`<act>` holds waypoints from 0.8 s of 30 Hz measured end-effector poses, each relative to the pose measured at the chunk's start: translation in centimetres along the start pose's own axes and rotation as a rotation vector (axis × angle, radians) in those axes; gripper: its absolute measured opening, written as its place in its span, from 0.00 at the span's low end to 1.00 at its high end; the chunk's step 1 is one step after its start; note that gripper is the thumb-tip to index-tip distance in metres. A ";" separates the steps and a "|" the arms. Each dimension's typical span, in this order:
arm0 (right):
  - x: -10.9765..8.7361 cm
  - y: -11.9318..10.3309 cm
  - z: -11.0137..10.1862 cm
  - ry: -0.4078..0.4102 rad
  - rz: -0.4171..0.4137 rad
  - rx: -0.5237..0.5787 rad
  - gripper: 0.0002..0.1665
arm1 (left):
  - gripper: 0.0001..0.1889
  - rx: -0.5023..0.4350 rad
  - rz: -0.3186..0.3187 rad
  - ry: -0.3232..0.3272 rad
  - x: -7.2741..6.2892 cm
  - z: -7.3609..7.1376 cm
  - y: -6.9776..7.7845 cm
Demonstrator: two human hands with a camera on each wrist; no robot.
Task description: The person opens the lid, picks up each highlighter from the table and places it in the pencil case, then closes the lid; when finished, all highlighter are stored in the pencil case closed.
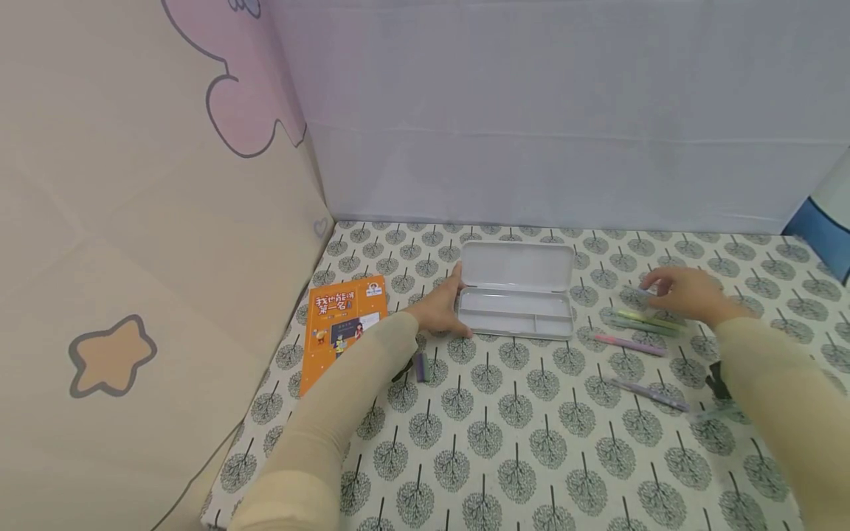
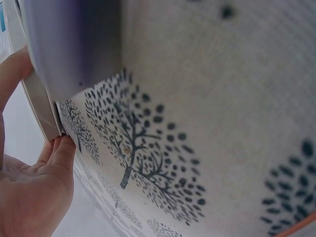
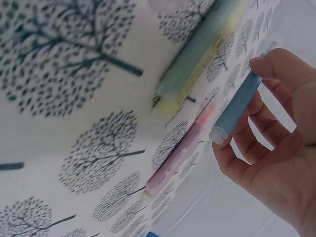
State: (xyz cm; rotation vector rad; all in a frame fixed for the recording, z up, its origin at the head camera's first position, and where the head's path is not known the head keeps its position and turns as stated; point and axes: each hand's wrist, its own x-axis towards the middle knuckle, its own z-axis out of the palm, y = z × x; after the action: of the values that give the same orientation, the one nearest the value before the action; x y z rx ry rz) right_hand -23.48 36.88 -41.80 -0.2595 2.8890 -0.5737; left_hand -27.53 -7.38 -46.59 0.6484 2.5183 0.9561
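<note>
A white pencil case (image 1: 516,312) lies on the table with its lid (image 1: 516,267) folded back and its compartments bare. My left hand (image 1: 440,306) holds the case's left end, thumb at the front corner and fingers farther back. In the left wrist view, that hand (image 2: 37,192) touches the pale case edge (image 2: 42,106). My right hand (image 1: 690,295) is to the right of the case and pinches a blue marker (image 3: 239,106) by its two ends, just above the table. Below it are a green marker (image 3: 197,54), a yellow marker (image 1: 651,318) and a pink marker (image 3: 180,158).
An orange book (image 1: 341,324) lies at the left. A purple pen (image 1: 649,394) and a pale green pen (image 1: 713,411) lie toward the right front, the latter partly behind my sleeve. Purple and green items (image 1: 421,366) sit by my left wrist. A pale cloth wall (image 1: 544,118) rises behind.
</note>
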 end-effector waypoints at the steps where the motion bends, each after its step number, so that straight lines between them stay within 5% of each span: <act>1: 0.1 -0.3 0.0 -0.002 -0.003 0.001 0.18 | 0.79 -0.002 0.000 -0.001 0.0 0.0 0.0; 24: 3.6 -9.3 2.6 0.040 -0.248 0.020 0.14 | 0.80 -0.016 -0.009 -0.005 0.3 0.0 -0.2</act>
State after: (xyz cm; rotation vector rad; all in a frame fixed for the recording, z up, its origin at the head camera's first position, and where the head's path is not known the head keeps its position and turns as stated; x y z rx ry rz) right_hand -25.21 26.75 -41.00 -0.6166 2.9078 -0.6535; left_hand -27.84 -7.40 -46.80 0.6340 2.5047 0.9694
